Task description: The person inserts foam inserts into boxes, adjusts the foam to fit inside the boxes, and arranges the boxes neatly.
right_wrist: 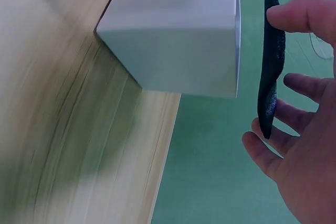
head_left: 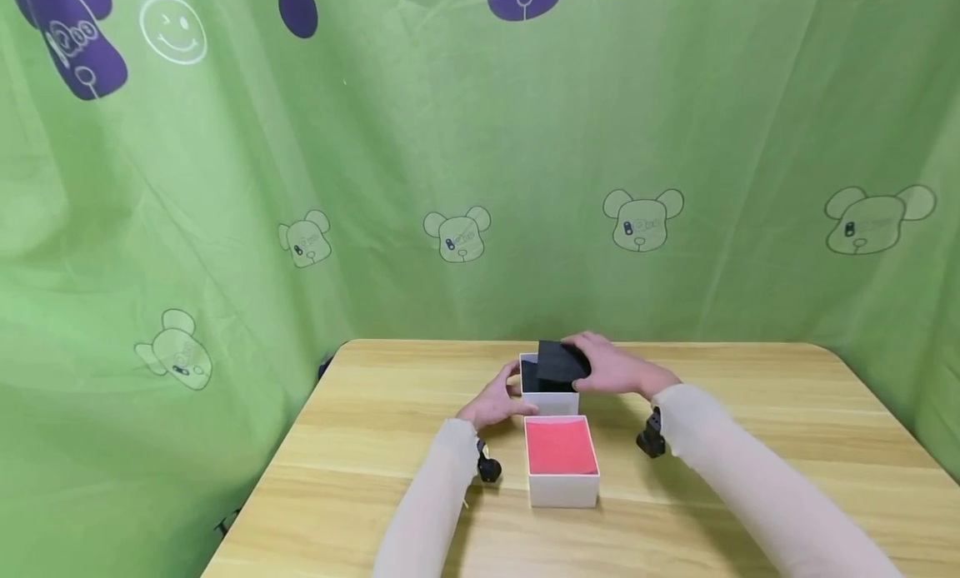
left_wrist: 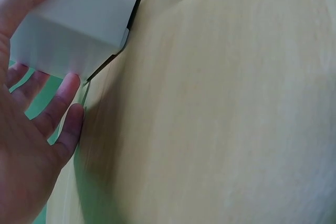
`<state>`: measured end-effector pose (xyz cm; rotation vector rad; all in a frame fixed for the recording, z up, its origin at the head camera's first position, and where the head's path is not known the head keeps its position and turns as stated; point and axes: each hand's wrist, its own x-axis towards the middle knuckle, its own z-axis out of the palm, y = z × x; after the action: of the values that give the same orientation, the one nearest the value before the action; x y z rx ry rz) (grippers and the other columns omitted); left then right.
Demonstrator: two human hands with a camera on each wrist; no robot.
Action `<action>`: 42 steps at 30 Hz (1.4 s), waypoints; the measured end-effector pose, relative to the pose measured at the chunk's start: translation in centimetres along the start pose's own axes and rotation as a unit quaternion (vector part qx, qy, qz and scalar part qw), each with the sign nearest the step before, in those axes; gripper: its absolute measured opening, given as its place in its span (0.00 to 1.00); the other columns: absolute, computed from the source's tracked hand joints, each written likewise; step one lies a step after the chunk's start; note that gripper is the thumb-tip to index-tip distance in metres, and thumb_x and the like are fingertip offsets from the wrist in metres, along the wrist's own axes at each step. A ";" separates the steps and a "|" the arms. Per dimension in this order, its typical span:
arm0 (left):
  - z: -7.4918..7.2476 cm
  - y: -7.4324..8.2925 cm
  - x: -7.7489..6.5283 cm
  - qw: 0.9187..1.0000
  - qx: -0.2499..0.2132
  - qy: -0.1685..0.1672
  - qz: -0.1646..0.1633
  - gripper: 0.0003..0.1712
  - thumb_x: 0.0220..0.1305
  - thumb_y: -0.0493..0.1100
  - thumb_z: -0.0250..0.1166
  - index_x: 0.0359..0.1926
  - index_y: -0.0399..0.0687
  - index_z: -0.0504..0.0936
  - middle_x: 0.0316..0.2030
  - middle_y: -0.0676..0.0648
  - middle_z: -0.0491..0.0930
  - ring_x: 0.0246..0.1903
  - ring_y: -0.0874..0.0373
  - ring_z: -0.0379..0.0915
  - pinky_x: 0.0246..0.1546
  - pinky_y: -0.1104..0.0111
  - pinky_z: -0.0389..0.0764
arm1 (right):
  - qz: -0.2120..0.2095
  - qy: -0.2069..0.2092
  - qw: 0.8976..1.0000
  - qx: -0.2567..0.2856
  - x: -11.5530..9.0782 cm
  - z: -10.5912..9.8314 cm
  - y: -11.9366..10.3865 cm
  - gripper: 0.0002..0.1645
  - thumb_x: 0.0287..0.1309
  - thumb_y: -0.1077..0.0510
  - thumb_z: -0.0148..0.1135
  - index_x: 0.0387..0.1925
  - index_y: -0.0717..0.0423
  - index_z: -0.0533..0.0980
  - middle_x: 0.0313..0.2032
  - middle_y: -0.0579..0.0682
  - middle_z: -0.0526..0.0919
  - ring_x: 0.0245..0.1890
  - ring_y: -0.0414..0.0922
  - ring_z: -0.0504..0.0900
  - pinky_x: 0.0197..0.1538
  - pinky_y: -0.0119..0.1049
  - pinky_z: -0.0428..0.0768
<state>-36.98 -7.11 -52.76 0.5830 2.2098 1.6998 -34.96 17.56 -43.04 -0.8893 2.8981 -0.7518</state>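
My right hand (head_left: 611,367) pinches a thin black foam sheet (head_left: 558,361) above the far white box (head_left: 550,405). The right wrist view shows the sheet (right_wrist: 270,66) edge-on and slightly bent, apart from the box wall, thumb on one face and fingers at the other. More black material (head_left: 529,376) shows inside that box. With thumb at the near side and fingers at the far side, my left hand (head_left: 495,401) holds the box at its left; the left wrist view shows the thumb on the white wall (left_wrist: 79,24).
Right in front of the far box stands a second white box (head_left: 564,491) with a red sheet (head_left: 558,445) inside. Both are on a wooden table (head_left: 360,478). A green patterned curtain (head_left: 525,128) hangs behind and beside the table.
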 end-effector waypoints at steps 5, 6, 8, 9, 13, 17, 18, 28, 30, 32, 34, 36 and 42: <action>0.2 0.2 -0.1 1.000 0.015 -0.006 0.016 0.56 0.49 0.34 0.74 0.72 0.50 0.49 0.67 0.46 0.59 0.50 0.56 0.74 0.47 0.67 0.76 | -0.013 -0.010 1.000 -0.009 0.7 0.6 -0.6 0.46 0.43 0.54 0.70 0.65 0.60 0.63 0.57 0.60 0.69 0.53 0.55 0.70 0.52 0.56 0.71; 0.3 0.2 -0.2 1.000 0.021 -0.007 0.018 0.56 0.49 0.34 0.73 0.73 0.50 0.48 0.67 0.46 0.58 0.50 0.56 0.74 0.46 0.67 0.76 | -0.014 -0.013 1.000 -0.011 0.9 0.7 -0.7 0.46 0.43 0.54 0.70 0.65 0.60 0.63 0.57 0.60 0.69 0.52 0.55 0.70 0.53 0.56 0.71; 0.3 0.3 -0.2 0.999 0.030 -0.007 0.018 0.55 0.50 0.35 0.73 0.73 0.50 0.48 0.67 0.46 0.58 0.50 0.56 0.74 0.46 0.68 0.77 | -0.015 -0.020 1.000 -0.013 1.0 0.8 -1.0 0.46 0.43 0.54 0.70 0.65 0.60 0.63 0.58 0.59 0.69 0.53 0.54 0.69 0.53 0.55 0.71; 0.3 0.3 -0.2 0.999 0.036 -0.007 0.018 0.55 0.50 0.36 0.73 0.73 0.50 0.48 0.67 0.46 0.58 0.50 0.56 0.74 0.46 0.68 0.76 | -0.020 -0.022 0.999 -0.014 1.1 0.9 -1.1 0.45 0.43 0.55 0.70 0.64 0.61 0.64 0.57 0.60 0.69 0.52 0.54 0.69 0.53 0.55 0.71; 0.3 0.1 -0.2 0.999 0.035 -0.003 0.022 0.55 0.51 0.35 0.73 0.73 0.51 0.49 0.68 0.46 0.57 0.50 0.56 0.74 0.46 0.67 0.76 | -0.036 -0.028 0.999 -0.019 1.3 1.2 -1.4 0.45 0.41 0.55 0.70 0.63 0.63 0.65 0.56 0.60 0.70 0.51 0.54 0.70 0.52 0.54 0.71; 0.3 0.2 -0.3 0.999 0.023 -0.002 0.022 0.54 0.50 0.34 0.73 0.72 0.50 0.49 0.68 0.46 0.57 0.51 0.55 0.73 0.46 0.67 0.77 | -0.044 -0.030 0.999 -0.004 1.5 1.5 -1.2 0.44 0.39 0.56 0.70 0.61 0.65 0.66 0.55 0.60 0.71 0.51 0.54 0.70 0.54 0.53 0.70; 0.3 0.2 -0.4 1.000 0.021 -0.001 0.021 0.54 0.50 0.34 0.73 0.72 0.50 0.49 0.68 0.46 0.57 0.51 0.55 0.73 0.46 0.67 0.77 | -0.045 -0.032 0.998 0.000 1.5 1.6 -1.1 0.44 0.39 0.56 0.71 0.61 0.65 0.66 0.55 0.61 0.71 0.52 0.54 0.70 0.54 0.54 0.70; 0.3 -0.2 -0.4 0.999 0.029 0.004 0.026 0.55 0.50 0.34 0.73 0.73 0.49 0.49 0.68 0.45 0.57 0.51 0.54 0.73 0.47 0.67 0.76 | -0.033 -0.028 0.999 0.023 1.6 2.1 -0.9 0.44 0.43 0.56 0.70 0.62 0.63 0.65 0.53 0.59 0.71 0.48 0.52 0.71 0.50 0.50 0.72; 0.3 -0.3 -0.4 0.999 0.025 0.002 0.023 0.55 0.50 0.34 0.73 0.73 0.50 0.48 0.68 0.45 0.57 0.52 0.54 0.73 0.47 0.67 0.76 | -0.027 -0.030 0.999 0.028 1.6 2.1 -0.9 0.43 0.44 0.56 0.69 0.63 0.62 0.65 0.54 0.58 0.71 0.48 0.51 0.71 0.50 0.50 0.72; 0.3 -0.3 -0.4 1.000 0.025 0.000 0.020 0.55 0.51 0.34 0.73 0.73 0.50 0.48 0.67 0.46 0.57 0.52 0.55 0.72 0.47 0.68 0.76 | -0.025 -0.030 0.999 0.032 1.5 2.2 -0.9 0.43 0.45 0.56 0.69 0.63 0.61 0.64 0.55 0.58 0.70 0.48 0.52 0.71 0.50 0.50 0.72; 0.2 -0.4 -0.4 1.000 0.022 -0.001 0.020 0.55 0.51 0.34 0.73 0.73 0.50 0.49 0.67 0.46 0.57 0.52 0.55 0.72 0.47 0.68 0.76 | -0.024 -0.030 0.999 0.037 1.5 2.2 -0.9 0.43 0.45 0.56 0.68 0.64 0.61 0.64 0.55 0.59 0.69 0.49 0.53 0.71 0.50 0.51 0.72; 0.2 -0.4 -0.4 1.000 0.021 -0.001 0.021 0.54 0.50 0.34 0.73 0.72 0.50 0.50 0.67 0.46 0.58 0.52 0.55 0.72 0.47 0.67 0.76 | -0.023 -0.030 0.999 0.038 1.5 2.2 -0.9 0.43 0.46 0.56 0.68 0.64 0.61 0.63 0.56 0.60 0.69 0.49 0.53 0.70 0.50 0.52 0.71; 0.0 -0.1 -0.5 0.999 0.036 0.000 0.014 0.53 0.51 0.37 0.73 0.72 0.52 0.50 0.67 0.48 0.58 0.52 0.56 0.71 0.46 0.68 0.76 | -0.028 -0.032 0.999 0.022 1.9 2.4 -0.8 0.42 0.46 0.56 0.67 0.64 0.62 0.64 0.58 0.61 0.67 0.51 0.54 0.69 0.51 0.52 0.71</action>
<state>-36.56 -7.32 -52.87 0.6332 2.2827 1.6387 -35.74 14.88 -44.55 -0.9760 2.8012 -0.7726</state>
